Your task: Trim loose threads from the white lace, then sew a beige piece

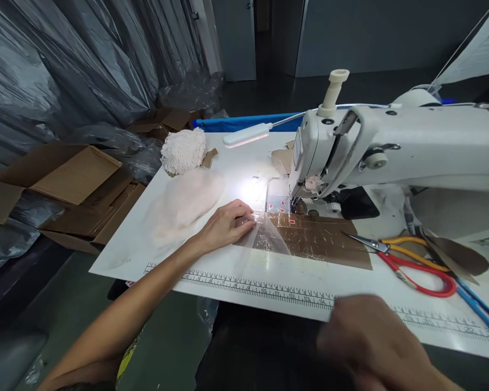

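Note:
My left hand (228, 225) is closed on a piece of sheer white fabric (271, 239), left of the sewing machine's (309, 157) needle area. The fabric lies over a brown strip (326, 241) that runs right along the table. My right hand (367, 336) is smeared by motion over the table's front edge, so its fingers cannot be made out. Between the two hands runs a printed ruler (264, 288). Red-and-orange-handled scissors (418, 260) lie at the strip's right end, their tips over it.
Pale sheer fabric (187, 201) and a white lace bundle (184, 151) sit at the table's left. A lit lamp (248, 134) hangs above. A blue-handled tool (478, 307) lies at the right. Open cardboard boxes (77, 174) stand beyond the left edge.

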A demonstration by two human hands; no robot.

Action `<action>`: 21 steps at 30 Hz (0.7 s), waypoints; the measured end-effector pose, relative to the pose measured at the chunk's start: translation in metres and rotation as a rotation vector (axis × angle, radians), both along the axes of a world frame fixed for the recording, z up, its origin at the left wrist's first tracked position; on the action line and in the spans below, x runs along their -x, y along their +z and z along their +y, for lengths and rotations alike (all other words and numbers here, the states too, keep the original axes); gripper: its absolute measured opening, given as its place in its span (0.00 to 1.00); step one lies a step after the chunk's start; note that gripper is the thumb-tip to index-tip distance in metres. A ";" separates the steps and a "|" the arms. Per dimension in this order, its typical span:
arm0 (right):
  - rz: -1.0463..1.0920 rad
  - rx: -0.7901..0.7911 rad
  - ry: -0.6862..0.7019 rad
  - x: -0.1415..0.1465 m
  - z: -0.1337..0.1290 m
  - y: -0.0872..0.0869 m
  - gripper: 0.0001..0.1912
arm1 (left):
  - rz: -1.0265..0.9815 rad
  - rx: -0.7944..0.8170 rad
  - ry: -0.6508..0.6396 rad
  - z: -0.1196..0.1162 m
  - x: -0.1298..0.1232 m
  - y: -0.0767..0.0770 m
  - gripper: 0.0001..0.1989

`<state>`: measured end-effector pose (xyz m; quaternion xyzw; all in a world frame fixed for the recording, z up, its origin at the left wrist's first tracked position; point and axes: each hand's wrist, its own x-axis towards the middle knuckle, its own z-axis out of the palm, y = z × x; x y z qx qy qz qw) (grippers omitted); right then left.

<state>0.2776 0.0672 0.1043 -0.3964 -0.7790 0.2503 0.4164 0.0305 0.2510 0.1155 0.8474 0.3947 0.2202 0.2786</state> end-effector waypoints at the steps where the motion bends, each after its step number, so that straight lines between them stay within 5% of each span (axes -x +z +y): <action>1: 0.011 -0.001 -0.003 0.000 0.017 0.004 0.09 | -0.056 0.093 0.000 -0.002 -0.003 0.003 0.08; 5: 0.001 0.157 -0.054 0.009 0.076 0.018 0.33 | -0.257 0.501 -0.078 -0.018 -0.021 0.020 0.08; 8: 0.022 0.308 0.017 0.018 0.096 0.022 0.45 | -0.321 0.632 -0.187 -0.029 -0.035 0.031 0.08; 12: 0.125 0.615 0.215 0.013 0.102 0.018 0.20 | -0.364 0.731 -0.097 -0.029 -0.039 0.034 0.10; 15: 0.247 0.849 0.096 -0.004 0.106 0.012 0.14 | -0.354 0.776 -0.017 -0.024 -0.035 0.027 0.10; 18: 0.407 0.955 -0.181 -0.021 0.114 0.007 0.17 | -0.155 0.591 -0.117 -0.020 -0.035 0.017 0.09; 21: 0.359 0.915 -0.336 -0.031 0.122 0.003 0.18 | 0.087 -0.008 -0.121 -0.014 -0.037 0.012 0.09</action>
